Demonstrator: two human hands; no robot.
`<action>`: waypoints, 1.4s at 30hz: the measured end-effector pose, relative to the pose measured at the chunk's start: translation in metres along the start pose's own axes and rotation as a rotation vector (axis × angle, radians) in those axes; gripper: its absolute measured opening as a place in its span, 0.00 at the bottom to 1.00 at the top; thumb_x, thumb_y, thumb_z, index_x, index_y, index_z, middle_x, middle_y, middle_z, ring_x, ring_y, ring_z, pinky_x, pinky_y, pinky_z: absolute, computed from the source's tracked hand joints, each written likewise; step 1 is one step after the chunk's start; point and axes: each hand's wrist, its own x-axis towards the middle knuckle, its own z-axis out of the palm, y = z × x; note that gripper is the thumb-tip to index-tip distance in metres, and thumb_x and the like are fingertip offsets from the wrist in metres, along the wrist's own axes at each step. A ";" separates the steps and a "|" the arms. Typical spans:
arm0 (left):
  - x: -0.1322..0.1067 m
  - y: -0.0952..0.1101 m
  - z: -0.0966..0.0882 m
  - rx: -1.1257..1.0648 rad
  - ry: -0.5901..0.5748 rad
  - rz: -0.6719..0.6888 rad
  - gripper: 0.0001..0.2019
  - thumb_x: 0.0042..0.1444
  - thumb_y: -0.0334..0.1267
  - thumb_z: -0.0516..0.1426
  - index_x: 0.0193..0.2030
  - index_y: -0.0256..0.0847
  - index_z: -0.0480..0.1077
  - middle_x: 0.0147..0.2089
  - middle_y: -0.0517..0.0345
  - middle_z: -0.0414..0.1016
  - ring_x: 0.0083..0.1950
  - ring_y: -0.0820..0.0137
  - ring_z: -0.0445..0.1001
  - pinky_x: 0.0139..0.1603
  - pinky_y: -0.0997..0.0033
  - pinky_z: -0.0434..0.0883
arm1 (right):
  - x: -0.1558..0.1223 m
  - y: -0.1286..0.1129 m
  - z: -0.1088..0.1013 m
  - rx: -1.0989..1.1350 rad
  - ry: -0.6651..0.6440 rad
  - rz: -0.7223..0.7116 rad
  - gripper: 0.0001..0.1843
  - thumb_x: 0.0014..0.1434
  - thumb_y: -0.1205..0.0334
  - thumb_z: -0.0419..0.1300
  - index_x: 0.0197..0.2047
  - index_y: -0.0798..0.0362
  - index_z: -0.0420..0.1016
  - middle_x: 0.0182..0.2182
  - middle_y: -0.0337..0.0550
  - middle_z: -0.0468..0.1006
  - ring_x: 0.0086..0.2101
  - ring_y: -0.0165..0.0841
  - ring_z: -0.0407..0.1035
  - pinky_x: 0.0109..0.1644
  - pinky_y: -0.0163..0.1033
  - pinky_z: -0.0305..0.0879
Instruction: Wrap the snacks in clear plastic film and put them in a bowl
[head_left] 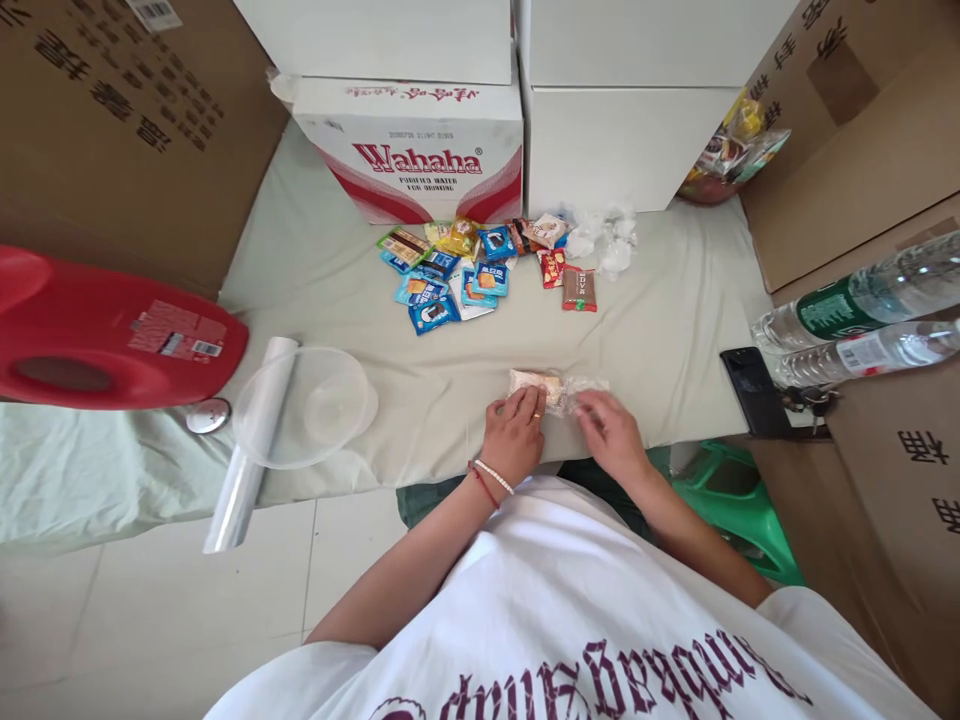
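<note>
A pale snack packet (pixel 550 381) lies near the front edge of the cloth-covered table, with crinkled clear plastic film (pixel 581 385) spreading out to its right. My left hand (pixel 516 432) rests over the packet's left part, fingers pressed together and holding it down. At the right end, my right hand (pixel 611 432) has its fingers curled in at the film's edge; the fingertips partly hide the contact. Farther back are blue snack packets (pixel 433 314), a brown packet (pixel 579 290) and a small red packet (pixel 551 268). Crumpled clear plastic (pixel 611 240) lies beside them.
A clear plastic bowl (pixel 360 405) overlaps a roll of plastic film (pixel 236 500) at left, near a red jug (pixel 172 340). White boxes (pixel 420 160) stand behind. At right are water bottles (pixel 885 350), a black phone (pixel 754 390) and a green stool (pixel 757 520).
</note>
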 end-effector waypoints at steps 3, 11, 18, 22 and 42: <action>-0.001 0.004 0.008 0.048 0.012 -0.019 0.32 0.63 0.29 0.51 0.76 0.36 0.59 0.73 0.37 0.67 0.73 0.54 0.63 0.62 0.50 0.61 | 0.015 0.016 -0.006 -0.199 0.228 0.180 0.29 0.69 0.47 0.57 0.65 0.56 0.71 0.59 0.64 0.71 0.58 0.52 0.65 0.59 0.58 0.69; -0.001 0.002 0.013 0.036 0.052 -0.016 0.30 0.64 0.28 0.49 0.74 0.36 0.61 0.73 0.39 0.68 0.73 0.57 0.66 0.65 0.47 0.61 | 0.068 -0.016 -0.019 -0.282 -0.180 0.142 0.10 0.68 0.61 0.55 0.48 0.50 0.76 0.40 0.44 0.81 0.40 0.38 0.73 0.44 0.39 0.64; -0.020 -0.009 -0.006 -0.098 0.008 0.012 0.26 0.61 0.35 0.56 0.66 0.37 0.71 0.73 0.35 0.67 0.76 0.51 0.62 0.77 0.35 0.48 | 0.094 -0.074 0.029 -0.395 -0.350 -0.115 0.15 0.73 0.65 0.49 0.48 0.54 0.78 0.46 0.52 0.76 0.42 0.40 0.70 0.47 0.40 0.64; -0.068 -0.036 -0.029 -0.153 0.106 -0.026 0.28 0.63 0.38 0.55 0.71 0.43 0.66 0.71 0.42 0.71 0.77 0.53 0.60 0.79 0.33 0.43 | 0.072 -0.070 0.048 -0.378 -0.253 -0.299 0.22 0.74 0.51 0.53 0.59 0.59 0.74 0.54 0.61 0.73 0.52 0.49 0.65 0.58 0.51 0.64; -0.082 -0.065 -0.067 0.021 0.163 -0.094 0.17 0.63 0.25 0.52 0.45 0.48 0.79 0.43 0.53 0.84 0.58 0.58 0.78 0.78 0.28 0.37 | 0.106 -0.089 -0.031 0.185 -0.151 -0.117 0.22 0.75 0.57 0.45 0.64 0.50 0.72 0.49 0.45 0.83 0.48 0.38 0.77 0.52 0.40 0.72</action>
